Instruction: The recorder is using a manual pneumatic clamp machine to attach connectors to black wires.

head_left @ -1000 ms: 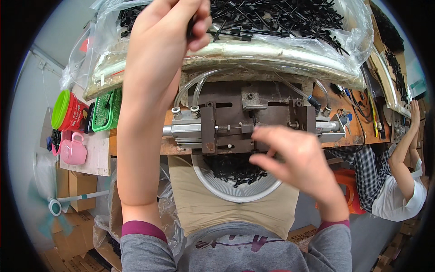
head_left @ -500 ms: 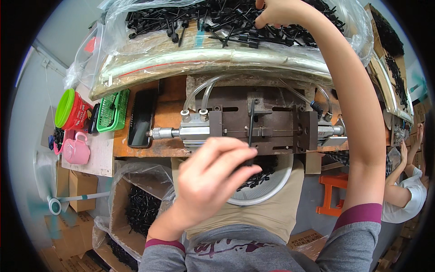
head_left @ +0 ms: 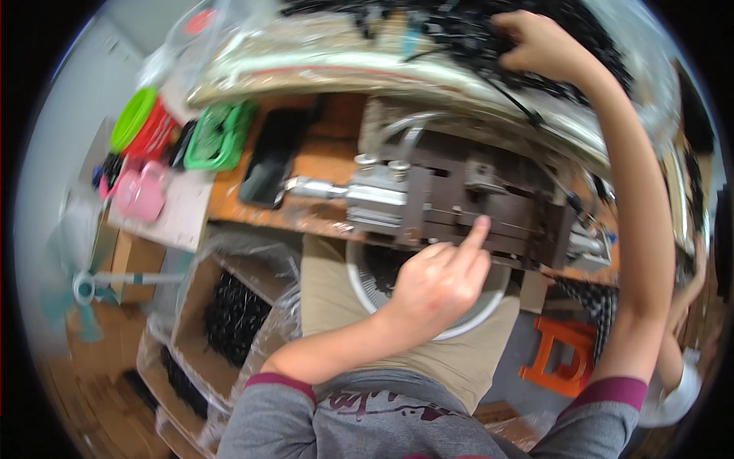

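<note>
My left hand is over the front of a dark metal fixture, index finger stretched toward its middle and the other fingers curled. I see nothing held in it. My right hand reaches into a heap of black stemmed plastic parts at the far side. Its thumb and fingers are apart; the blurred fingertips are among the parts. One long black part lies across the near edge of the heap's plastic-lined tray, below my right hand. Below my left hand, a white tub with black parts sits on my lap.
Metal cylinders with clear hoses flank the fixture. Left on the bench are a black phone, a green basket, a red tub and a pink cup. Lined boxes stand lower left; an orange stool lower right.
My left hand moved right and no longer shows the black rod-like part it held. My right hand stays at the heap. The whole view has shifted and tilted.
</note>
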`<state>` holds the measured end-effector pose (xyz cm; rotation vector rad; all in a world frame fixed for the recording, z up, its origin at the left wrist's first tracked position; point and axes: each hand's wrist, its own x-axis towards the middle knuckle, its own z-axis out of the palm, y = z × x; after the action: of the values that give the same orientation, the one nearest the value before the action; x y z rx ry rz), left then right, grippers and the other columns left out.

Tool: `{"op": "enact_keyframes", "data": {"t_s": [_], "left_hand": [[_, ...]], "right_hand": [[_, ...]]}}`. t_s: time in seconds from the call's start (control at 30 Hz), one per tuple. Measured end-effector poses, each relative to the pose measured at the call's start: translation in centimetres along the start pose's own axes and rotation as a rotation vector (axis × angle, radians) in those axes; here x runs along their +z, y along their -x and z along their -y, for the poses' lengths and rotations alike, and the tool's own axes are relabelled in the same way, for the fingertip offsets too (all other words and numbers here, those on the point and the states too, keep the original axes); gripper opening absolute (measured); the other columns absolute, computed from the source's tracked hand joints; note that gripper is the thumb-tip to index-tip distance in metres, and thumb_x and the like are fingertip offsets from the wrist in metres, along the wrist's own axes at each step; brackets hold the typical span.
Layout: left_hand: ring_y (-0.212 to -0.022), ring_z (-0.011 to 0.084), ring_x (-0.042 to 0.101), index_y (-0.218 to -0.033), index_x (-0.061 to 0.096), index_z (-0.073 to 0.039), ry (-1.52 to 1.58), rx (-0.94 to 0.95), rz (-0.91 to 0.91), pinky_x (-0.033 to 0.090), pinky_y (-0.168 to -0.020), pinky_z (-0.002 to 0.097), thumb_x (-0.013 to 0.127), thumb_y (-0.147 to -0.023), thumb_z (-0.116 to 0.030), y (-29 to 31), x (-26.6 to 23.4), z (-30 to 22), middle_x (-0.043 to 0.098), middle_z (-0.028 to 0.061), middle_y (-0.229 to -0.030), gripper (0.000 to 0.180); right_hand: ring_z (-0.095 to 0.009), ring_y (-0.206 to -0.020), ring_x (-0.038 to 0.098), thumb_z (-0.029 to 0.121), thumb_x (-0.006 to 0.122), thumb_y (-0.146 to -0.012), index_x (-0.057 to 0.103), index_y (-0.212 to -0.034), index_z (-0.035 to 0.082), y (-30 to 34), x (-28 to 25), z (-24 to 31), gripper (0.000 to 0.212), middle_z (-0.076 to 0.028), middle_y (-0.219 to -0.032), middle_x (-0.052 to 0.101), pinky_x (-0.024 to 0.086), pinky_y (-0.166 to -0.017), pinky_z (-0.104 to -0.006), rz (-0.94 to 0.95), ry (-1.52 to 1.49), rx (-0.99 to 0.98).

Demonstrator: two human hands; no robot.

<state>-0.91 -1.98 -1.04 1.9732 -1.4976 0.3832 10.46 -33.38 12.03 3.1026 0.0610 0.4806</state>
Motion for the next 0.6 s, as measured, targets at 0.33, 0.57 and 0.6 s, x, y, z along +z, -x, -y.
{"op": "enact_keyframes", "data": {"t_s": [0.33, 0.57, 0.6], "left_hand": [[-0.058, 0.0201, 0.065, -0.08, 0.064, -0.002, 0.002, 0.003, -0.032, 0.054, -0.058, 0.0303, 0.063, -0.074, -0.014, 0.7, 0.9, 0.5, 0.061, 0.0278, -0.133, 0.013], [-0.06, 0.0292, 0.068, -0.077, 0.059, 0.0, 0.106, 0.016, -0.056, 0.057, -0.056, 0.0358, 0.065, -0.075, -0.014, 1.0, 1.5, 1.2, 0.061, 0.0325, -0.127, 0.015], [-0.06, 0.0294, 0.069, -0.077, 0.059, 0.0, 0.113, 0.024, -0.057, 0.057, -0.056, 0.036, 0.066, -0.075, -0.014, 0.8, 1.5, 1.1, 0.062, 0.0321, -0.127, 0.016]], "right_hand": [[-0.024, -0.076, 0.054, 0.003, 0.075, -0.075, 0.058, -0.091, 0.0, 0.0, -2.5, 0.0, 0.024, -0.01, -0.087, 0.054, 0.045, -0.074, -0.0358, -0.051, -0.043, 0.055], [-0.004, -0.049, 0.047, 0.016, 0.067, -0.093, 0.062, -0.103, 0.008, 0.4, -1.8, -3.9, 0.014, 0.002, -0.073, 0.058, 0.034, -0.043, -0.0217, -0.092, -0.323, 0.267], [-0.004, -0.049, 0.048, 0.018, 0.067, -0.094, 0.063, -0.105, 0.008, 0.8, -1.3, -3.9, 0.015, 0.003, -0.072, 0.058, 0.034, -0.043, -0.0213, -0.104, -0.344, 0.254]]}}
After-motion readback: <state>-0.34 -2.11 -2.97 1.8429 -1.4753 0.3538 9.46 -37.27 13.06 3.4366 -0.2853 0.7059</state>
